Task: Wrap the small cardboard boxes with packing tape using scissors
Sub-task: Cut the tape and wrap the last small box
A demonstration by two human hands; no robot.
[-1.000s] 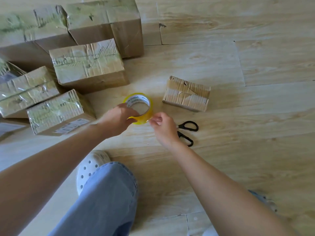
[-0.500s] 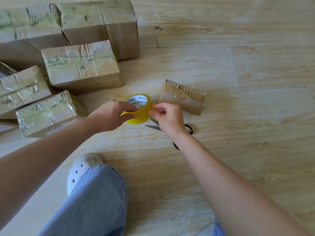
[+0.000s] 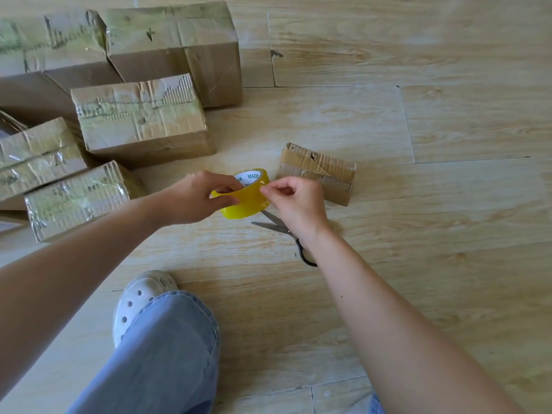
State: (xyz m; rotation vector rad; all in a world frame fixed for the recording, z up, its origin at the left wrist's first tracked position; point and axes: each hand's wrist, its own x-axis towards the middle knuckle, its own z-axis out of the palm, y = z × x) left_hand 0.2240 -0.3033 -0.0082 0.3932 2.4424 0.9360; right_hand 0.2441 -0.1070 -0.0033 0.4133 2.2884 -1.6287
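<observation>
Tape roll [image 3: 245, 201]: a light, stiff ring, but the film is probably thin and clingy, so take it by the loose end at the rim. Your left hand [image 3: 194, 198] grips the roll's left side and your right hand [image 3: 295, 201] pinches its right rim. The small box [image 3: 319, 174] sits just beyond and right of the roll, untouched, and the scissors [image 3: 280, 227] lie just below the roll.

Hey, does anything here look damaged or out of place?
The small cardboard box beyond the tape roll looks battered: its top is torn and creased, with a small hole.
</observation>
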